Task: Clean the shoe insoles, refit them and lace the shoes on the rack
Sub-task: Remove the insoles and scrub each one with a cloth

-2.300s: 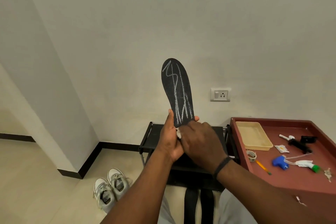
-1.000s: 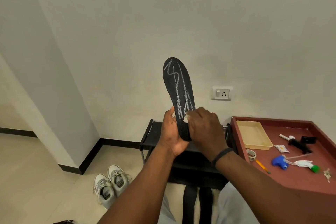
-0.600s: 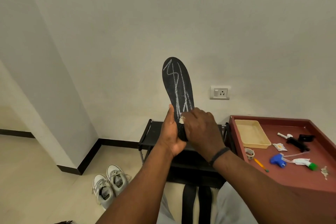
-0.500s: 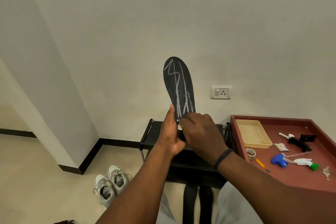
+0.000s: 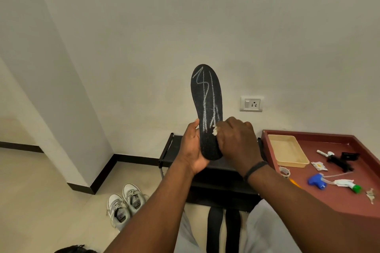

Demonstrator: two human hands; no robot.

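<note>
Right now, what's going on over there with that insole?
A person's left hand holds a black insole upright by its heel end, while the right hand rubs a small white wad against its lower part. White scribbled marks cover the insole above it. A pair of grey sneakers sits on the floor; the black shoe rack stands behind the hands.

A pair of grey sneakers [image 5: 125, 203] sits on the floor [image 5: 41, 201]; the red tabletop [image 5: 337, 199] carries a beige tray [image 5: 286, 151] and a blue sprayer [image 5: 316, 181]
</note>
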